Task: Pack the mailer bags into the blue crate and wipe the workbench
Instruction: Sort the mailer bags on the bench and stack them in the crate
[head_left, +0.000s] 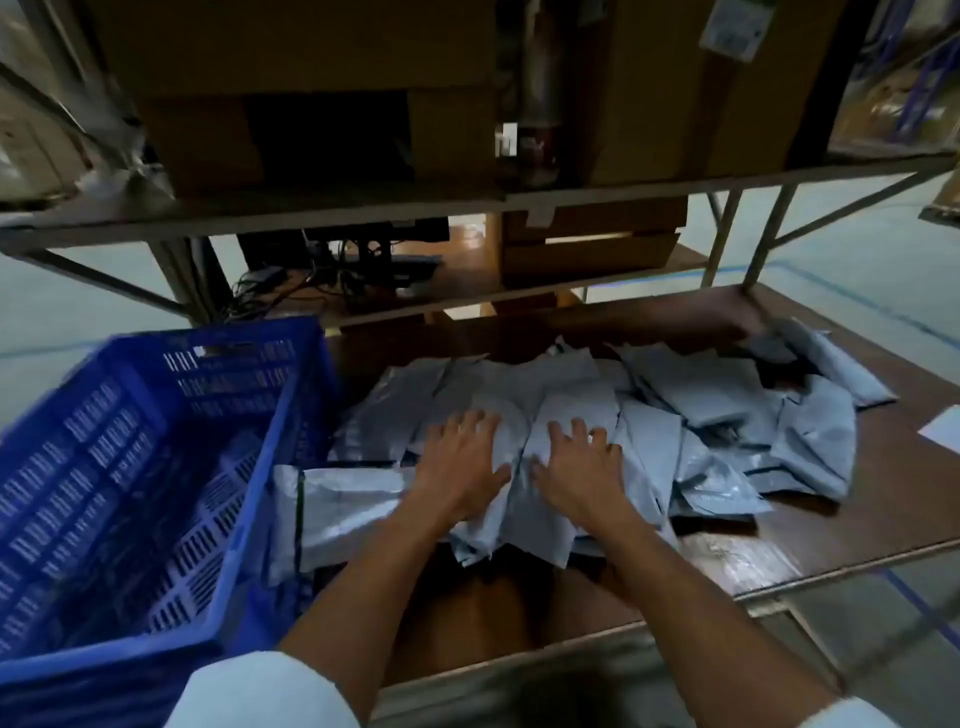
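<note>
Both hands lie flat with fingers spread on the pile of grey mailer bags (717, 395). The left hand (462, 462) and right hand (579, 467) grip nothing. The blue crate (130, 467) stands just left of the left hand, on the worktop (857, 514).

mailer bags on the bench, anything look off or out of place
The mailer bags lie in a loose, overlapping heap across the workbench, none stacked. One bag at the left juts out toward the blue crate. The left hand and right hand rest flat on the heap.
</note>
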